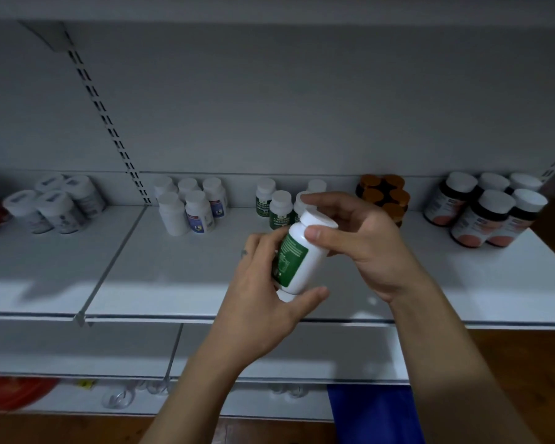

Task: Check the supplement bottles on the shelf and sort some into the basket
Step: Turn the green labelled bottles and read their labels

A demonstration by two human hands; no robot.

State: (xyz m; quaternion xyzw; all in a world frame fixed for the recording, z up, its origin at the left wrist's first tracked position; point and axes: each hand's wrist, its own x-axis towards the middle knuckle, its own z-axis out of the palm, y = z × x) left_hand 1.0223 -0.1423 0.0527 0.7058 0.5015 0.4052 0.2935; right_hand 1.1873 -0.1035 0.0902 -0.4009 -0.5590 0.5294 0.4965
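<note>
A white bottle with a green label (297,256) is tilted in the air in front of the white shelf (161,270). My left hand (260,293) grips its lower body from below, thumb under the base. My right hand (362,238) holds its upper part, thumb on the shoulder and fingers curled behind the white cap. More green-label bottles (274,205) stand at the back of the shelf, partly hidden by my right hand. No basket is in view.
Along the shelf's back stand white bottles with grey caps (55,206), white bottles with blue labels (193,208), orange-capped dark bottles (383,195) and dark bottles with pink labels (484,213). A lower shelf (77,347), a red object (13,392) and something blue (375,415) lie below.
</note>
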